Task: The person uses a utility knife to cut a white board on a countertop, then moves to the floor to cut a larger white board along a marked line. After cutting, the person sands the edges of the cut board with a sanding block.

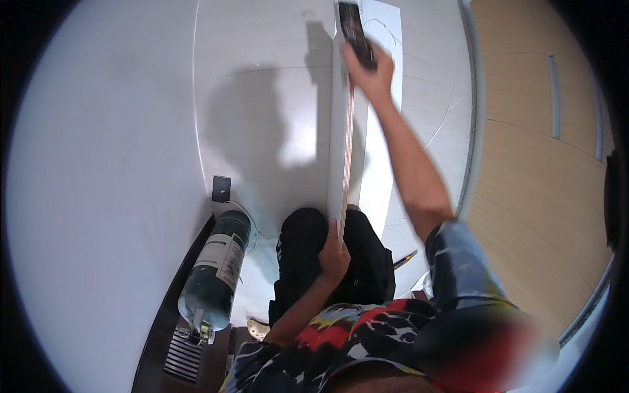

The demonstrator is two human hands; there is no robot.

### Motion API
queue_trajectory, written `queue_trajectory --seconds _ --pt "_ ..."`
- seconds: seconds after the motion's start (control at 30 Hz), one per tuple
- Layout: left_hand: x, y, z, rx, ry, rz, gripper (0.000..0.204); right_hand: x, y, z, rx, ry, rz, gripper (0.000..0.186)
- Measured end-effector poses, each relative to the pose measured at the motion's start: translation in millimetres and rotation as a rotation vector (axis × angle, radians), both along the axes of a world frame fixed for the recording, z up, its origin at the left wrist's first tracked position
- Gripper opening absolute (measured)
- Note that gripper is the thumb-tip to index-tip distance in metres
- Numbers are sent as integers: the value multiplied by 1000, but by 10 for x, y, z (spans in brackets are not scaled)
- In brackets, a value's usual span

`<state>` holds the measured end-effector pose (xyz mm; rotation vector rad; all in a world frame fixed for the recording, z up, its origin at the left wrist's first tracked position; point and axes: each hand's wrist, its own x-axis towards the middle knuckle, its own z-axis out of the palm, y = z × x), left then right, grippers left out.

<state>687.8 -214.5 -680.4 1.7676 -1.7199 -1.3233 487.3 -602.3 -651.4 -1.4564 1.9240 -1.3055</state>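
A long, narrow white board point(337, 144) stands on edge, its layered brown edge facing up and to the right. It stretches from between my knees to the far end of the view. My left hand point(334, 260) grips its near end, thumb along the side. With my arm stretched out, my right hand point(375, 73) is closed around a long black hand tool point(357, 36) at the board's far end. The tool lies along the board's edge; blur hides its exact kind and whether it touches.
A flat white panel point(380, 164) lies right of the board. At the left, a dark green gas cylinder point(213, 275) lies by the wall, near a small dark square piece point(221, 188). A yellow-and-black tool point(405, 260) rests by my right knee. Wood-coloured fronts point(517, 157) line the right.
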Motion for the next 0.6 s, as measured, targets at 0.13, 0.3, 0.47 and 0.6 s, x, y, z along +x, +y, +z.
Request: queue_trajectory --seconds 0.13,0.3,0.47,0.6 --pt "-41 -28 21 -4 5 2 64 617 1662 255 225 -31 -23 47" --pt "25 11 110 94 -8 -3 65 676 1585 226 288 -38 -96 39" --pt "-33 -51 111 -13 54 11 63 -313 -425 32 58 6 -49 35" --pt "-22 -22 57 -8 -1 5 63 -76 -104 77 118 -198 -93 30"
